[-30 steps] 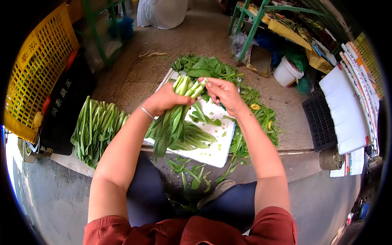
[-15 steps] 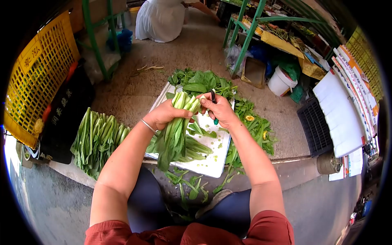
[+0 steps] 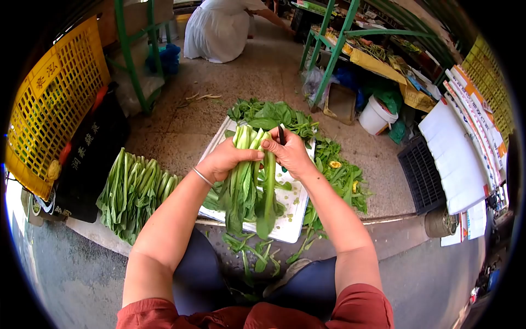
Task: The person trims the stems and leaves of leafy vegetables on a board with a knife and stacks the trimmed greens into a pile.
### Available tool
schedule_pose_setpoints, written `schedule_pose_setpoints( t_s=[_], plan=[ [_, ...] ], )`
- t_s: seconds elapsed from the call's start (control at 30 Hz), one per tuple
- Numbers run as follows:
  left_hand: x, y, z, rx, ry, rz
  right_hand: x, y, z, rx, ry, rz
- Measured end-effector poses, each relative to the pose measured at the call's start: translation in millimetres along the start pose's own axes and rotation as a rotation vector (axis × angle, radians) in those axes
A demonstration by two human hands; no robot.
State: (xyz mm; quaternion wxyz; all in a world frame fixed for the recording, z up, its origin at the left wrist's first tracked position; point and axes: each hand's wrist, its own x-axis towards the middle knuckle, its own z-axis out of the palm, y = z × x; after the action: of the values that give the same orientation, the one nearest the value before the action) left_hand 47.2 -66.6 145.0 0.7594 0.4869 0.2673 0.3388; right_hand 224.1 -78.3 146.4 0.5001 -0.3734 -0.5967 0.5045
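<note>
A bunch of leafy green vegetables (image 3: 239,194) hangs over the white board (image 3: 294,225), pale stem ends up and leaves down. My left hand (image 3: 223,159) is wrapped round its stems. At the bunch's right side, my right hand (image 3: 291,156) pinches a single stalk (image 3: 269,192) near its top. A slim dark tool (image 3: 281,135) also sits in my right hand; its working end is hidden. Small green bits lie on the board. Loose leaves (image 3: 274,116) cover its far edge, and more leaves (image 3: 342,175) lie along its right.
Neatly stacked greens (image 3: 137,192) lie to my left, beside a black crate (image 3: 76,159) and a yellow crate (image 3: 60,98). At right are a white bucket (image 3: 378,115), a black crate (image 3: 422,172) and white foam sheets (image 3: 455,156). A person in pale clothing (image 3: 216,33) crouches ahead.
A stalk now hangs at the bunch's right side, under my right fingers. My right hand has turned, with its thumb closer to my left thumb. The bunch hangs more upright.
</note>
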Motion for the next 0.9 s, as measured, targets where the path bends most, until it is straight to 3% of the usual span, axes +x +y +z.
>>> schedule_pose_setpoints(
  t_s=[0.2, 0.37, 0.67, 0.9],
  plan=[
    [-2.5, 0.9, 3.2, 0.045, 0.052, 0.032, -1.0, -5.9, 5.0, -0.129, -0.014, -0.05],
    [-0.1, -0.9, 4.8, 0.172, 0.085, 0.131, 1.8, 5.5, 7.4, -0.315, 0.098, -0.125],
    [-4.4, 3.3, 11.3, 0.305, 0.069, 0.183, 2.4, 2.0, 5.3, -0.25, 0.057, -0.113],
    [-8.4, 6.2, 10.2, 0.119, -0.067, -0.004, -1.1, 11.0, 10.7, -0.382, 0.01, -0.136]
  ],
)
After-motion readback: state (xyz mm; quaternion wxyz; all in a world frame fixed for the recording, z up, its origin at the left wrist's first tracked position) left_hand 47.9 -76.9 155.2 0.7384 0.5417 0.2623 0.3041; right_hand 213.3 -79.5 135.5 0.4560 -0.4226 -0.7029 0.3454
